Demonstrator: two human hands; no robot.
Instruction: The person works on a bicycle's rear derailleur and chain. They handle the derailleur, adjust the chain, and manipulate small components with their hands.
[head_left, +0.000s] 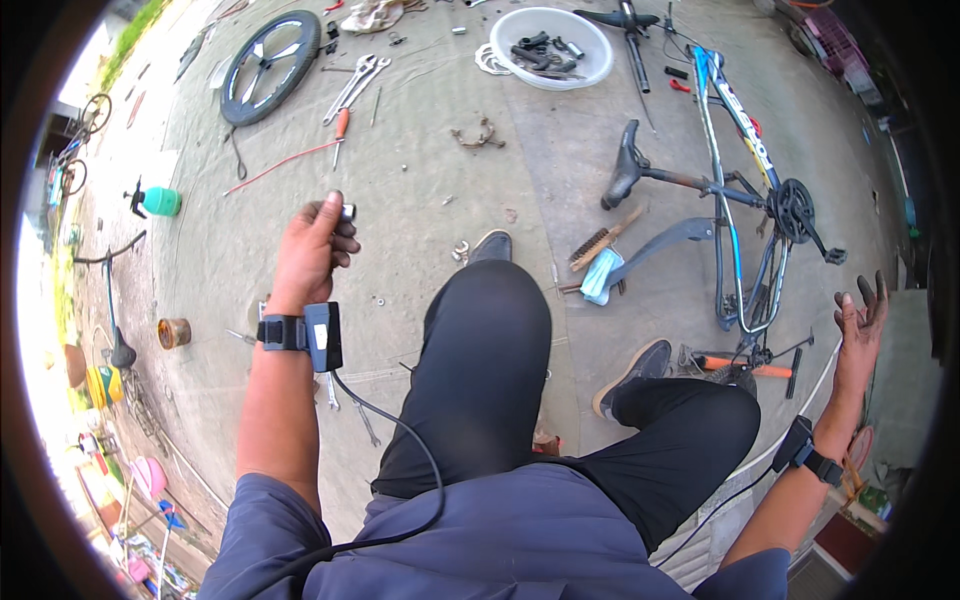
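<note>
My left hand (pixel 318 250) is raised left of my bent knees, its fingers closed on a small silver-and-dark metal part (pixel 348 213), partly hidden by them. My right hand (pixel 860 322) is held out at the far right, fingers apart and holding nothing. Near it lie a blue-and-white bicycle frame (pixel 748 140) with a black saddle (pixel 622 165) and crank, and an orange floor pump (pixel 760 368). A wooden-handled brush (pixel 600 243) and a blue cloth (pixel 600 275) are beside a grey mudguard (pixel 670 235). Small spanners (pixel 462 252) and loose bits are scattered around my feet.
On the ground sheet are a wheel (pixel 268 68), spanners (pixel 350 88), an orange screwdriver (pixel 341 132) and a bowl of parts (pixel 550 30). A green spray bottle (pixel 160 200), a rusty can (pixel 173 333) and other bicycles (pixel 117 335) stand at the left.
</note>
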